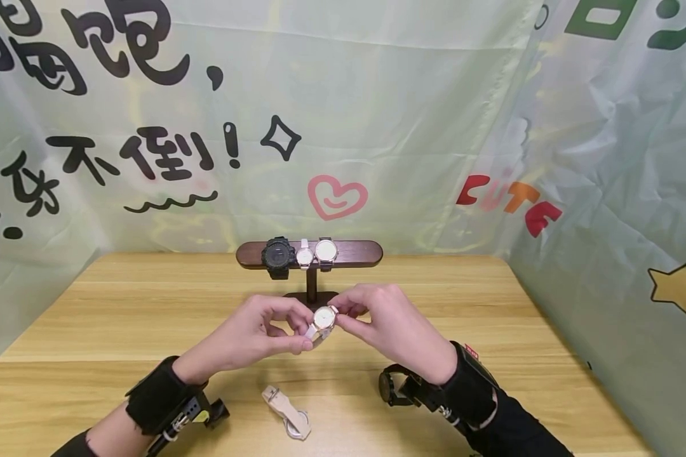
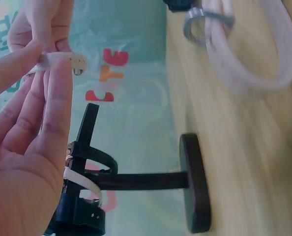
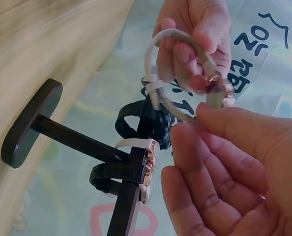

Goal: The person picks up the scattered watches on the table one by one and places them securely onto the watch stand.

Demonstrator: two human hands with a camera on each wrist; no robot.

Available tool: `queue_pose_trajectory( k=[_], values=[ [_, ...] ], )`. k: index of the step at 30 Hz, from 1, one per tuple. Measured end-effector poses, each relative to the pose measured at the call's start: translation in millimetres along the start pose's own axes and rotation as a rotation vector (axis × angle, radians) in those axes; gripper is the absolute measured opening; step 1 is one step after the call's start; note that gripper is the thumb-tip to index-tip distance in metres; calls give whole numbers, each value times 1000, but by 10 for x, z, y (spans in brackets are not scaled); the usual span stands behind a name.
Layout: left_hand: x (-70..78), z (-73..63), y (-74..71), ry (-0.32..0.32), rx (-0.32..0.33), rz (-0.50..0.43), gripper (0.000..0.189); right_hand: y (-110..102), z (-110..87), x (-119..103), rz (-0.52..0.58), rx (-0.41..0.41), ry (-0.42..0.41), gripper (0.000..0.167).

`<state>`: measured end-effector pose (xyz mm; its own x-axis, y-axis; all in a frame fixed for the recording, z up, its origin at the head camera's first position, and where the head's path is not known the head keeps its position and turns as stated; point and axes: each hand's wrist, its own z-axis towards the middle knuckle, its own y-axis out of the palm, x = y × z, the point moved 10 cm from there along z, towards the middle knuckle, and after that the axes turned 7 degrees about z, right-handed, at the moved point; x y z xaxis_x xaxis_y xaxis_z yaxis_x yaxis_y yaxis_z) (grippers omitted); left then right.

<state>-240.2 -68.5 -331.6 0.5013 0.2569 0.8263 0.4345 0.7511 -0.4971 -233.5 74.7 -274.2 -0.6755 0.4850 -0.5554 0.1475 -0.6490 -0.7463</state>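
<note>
A wristwatch (image 1: 323, 318) with a pale strap and rose-gold case is held up between both hands over the table, dial facing the head camera. My left hand (image 1: 265, 330) pinches its strap on the left between thumb and fingers. On the other side, the thumb and forefinger of my right hand (image 1: 385, 320) pinch the strap beside the case. The right wrist view shows the strap (image 3: 150, 56) as a closed loop. Just behind the hands stands a dark wooden watch stand (image 1: 357, 252), carrying a black watch (image 1: 277, 253), a small white-strapped watch (image 1: 305, 256) and a dark-strapped watch (image 1: 326, 251).
Another pale-strapped watch (image 1: 286, 409) lies on the wooden table (image 1: 120, 317) in front of the hands. A black watch (image 1: 391, 386) rests near the right wrist, partly hidden by the wrist gear. Printed cloth (image 1: 406, 127) hangs behind the table and along its right side.
</note>
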Motion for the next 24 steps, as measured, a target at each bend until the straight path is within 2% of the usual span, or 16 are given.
queue_pose_trajectory(
  k=[4, 8, 16, 20, 24],
  values=[
    [-18, -5, 63, -12, -45, -121, 25, -8, -1, 14, 31, -1, 2, 12],
    [-25, -4, 86, -8, -31, -166, 28, -8, 5, 20, 56, -3, -6, 13],
    [-23, -3, 2, 18, 100, -151, 28, -27, 5, -14, 82, 5, -30, 29],
    [7, -13, -56, 39, 163, -116, 26, -40, 2, -51, 85, 34, -60, 38],
    [53, -18, -76, 74, 199, -92, 24, -58, -9, -98, 90, 75, -95, 47]
  ],
)
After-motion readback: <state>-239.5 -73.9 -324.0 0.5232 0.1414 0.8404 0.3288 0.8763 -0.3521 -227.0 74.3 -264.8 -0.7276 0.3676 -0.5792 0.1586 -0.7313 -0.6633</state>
